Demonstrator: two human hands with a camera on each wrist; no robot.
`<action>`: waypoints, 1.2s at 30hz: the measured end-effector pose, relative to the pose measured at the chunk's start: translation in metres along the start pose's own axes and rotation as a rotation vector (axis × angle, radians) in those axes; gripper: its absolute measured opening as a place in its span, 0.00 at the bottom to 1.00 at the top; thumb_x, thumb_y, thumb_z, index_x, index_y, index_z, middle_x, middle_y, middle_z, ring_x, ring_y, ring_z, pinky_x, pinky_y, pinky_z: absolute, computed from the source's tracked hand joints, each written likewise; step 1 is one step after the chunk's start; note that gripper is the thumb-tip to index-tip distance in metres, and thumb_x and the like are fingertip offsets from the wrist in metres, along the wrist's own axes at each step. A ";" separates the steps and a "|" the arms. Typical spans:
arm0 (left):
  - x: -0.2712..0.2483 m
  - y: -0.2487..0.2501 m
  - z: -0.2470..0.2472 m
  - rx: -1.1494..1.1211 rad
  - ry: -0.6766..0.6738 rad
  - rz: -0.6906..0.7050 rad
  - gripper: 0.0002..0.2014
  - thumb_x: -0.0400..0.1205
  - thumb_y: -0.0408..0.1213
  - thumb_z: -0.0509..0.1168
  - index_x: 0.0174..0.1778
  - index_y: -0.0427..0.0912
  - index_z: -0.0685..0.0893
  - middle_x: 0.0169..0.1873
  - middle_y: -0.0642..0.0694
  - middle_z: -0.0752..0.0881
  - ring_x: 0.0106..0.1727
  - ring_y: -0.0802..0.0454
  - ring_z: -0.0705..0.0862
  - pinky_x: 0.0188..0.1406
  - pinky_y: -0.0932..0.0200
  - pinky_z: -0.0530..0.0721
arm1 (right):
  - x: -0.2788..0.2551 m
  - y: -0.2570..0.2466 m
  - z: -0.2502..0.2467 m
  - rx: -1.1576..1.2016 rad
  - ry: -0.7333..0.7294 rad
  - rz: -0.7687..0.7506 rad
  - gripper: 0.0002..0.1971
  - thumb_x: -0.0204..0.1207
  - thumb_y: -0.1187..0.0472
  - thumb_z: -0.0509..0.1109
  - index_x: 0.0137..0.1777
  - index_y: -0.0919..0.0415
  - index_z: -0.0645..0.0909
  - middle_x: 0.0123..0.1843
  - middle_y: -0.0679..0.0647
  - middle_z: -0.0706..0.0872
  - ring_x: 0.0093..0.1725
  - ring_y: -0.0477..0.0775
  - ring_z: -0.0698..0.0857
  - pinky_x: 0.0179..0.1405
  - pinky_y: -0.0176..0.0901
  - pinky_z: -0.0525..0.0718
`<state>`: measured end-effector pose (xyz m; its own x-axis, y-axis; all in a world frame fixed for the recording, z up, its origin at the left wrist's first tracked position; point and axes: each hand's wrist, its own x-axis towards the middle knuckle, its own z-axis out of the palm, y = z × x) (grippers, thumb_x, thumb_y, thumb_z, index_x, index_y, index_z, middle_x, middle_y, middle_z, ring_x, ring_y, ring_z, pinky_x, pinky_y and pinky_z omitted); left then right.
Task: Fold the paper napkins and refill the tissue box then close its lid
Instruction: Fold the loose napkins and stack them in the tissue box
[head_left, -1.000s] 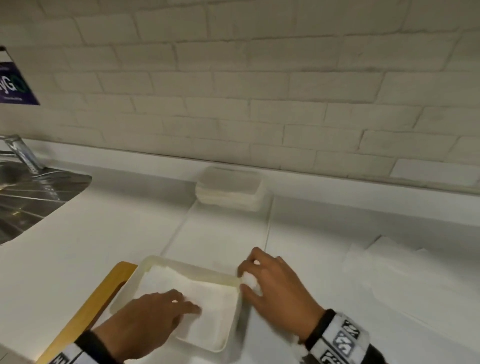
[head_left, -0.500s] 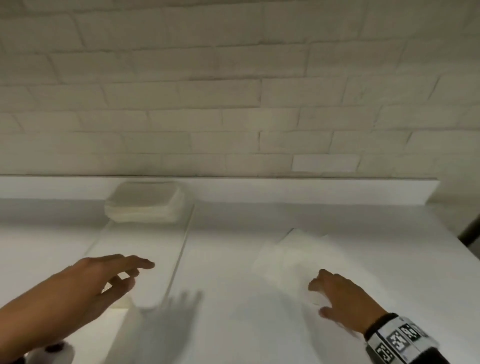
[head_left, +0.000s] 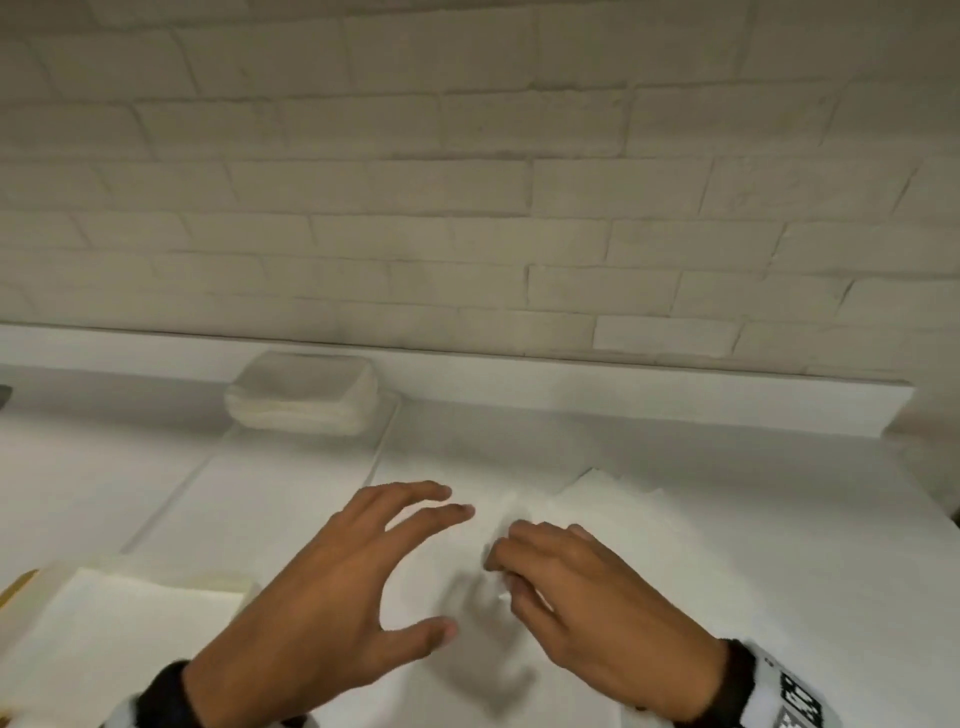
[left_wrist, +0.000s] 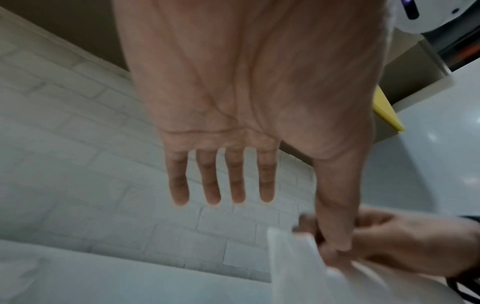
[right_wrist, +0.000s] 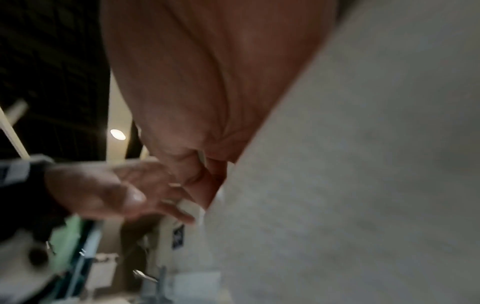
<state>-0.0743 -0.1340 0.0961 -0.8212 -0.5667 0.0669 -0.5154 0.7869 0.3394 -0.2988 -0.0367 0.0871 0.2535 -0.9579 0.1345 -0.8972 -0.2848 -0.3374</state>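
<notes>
No readable text showing anywhere. The wristband (head_left: 795, 699) on the right wrist is showing black-and-white square marker patterns, no letters or numbers legible. In the right wrist view a small dark sign (right_wrist: 178, 236) on the wall is showing white marks, too blurred to read.
</notes>
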 end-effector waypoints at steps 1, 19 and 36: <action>-0.005 -0.007 0.000 -0.022 0.037 0.040 0.34 0.73 0.73 0.66 0.75 0.78 0.63 0.78 0.80 0.59 0.82 0.72 0.57 0.75 0.74 0.64 | 0.009 -0.016 -0.004 0.028 -0.015 -0.034 0.10 0.85 0.55 0.54 0.60 0.44 0.74 0.53 0.39 0.75 0.50 0.41 0.71 0.54 0.37 0.67; -0.190 -0.185 -0.109 -0.855 0.146 -0.456 0.09 0.79 0.34 0.76 0.55 0.39 0.92 0.52 0.40 0.94 0.53 0.46 0.93 0.54 0.55 0.90 | 0.178 -0.199 0.089 0.685 -0.162 -0.154 0.17 0.80 0.46 0.69 0.67 0.30 0.74 0.53 0.41 0.84 0.54 0.44 0.83 0.61 0.44 0.82; -0.188 -0.241 -0.045 0.263 0.265 -0.718 0.12 0.81 0.47 0.72 0.59 0.56 0.83 0.43 0.57 0.88 0.40 0.51 0.87 0.31 0.56 0.84 | 0.193 -0.162 0.147 0.173 -0.092 -0.177 0.16 0.83 0.45 0.62 0.70 0.40 0.73 0.70 0.37 0.65 0.64 0.41 0.69 0.61 0.36 0.75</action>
<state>0.2158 -0.2283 0.0441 -0.1995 -0.9687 0.1476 -0.9628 0.2218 0.1543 -0.0515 -0.1803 0.0311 0.4396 -0.8897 0.1230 -0.7628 -0.4421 -0.4718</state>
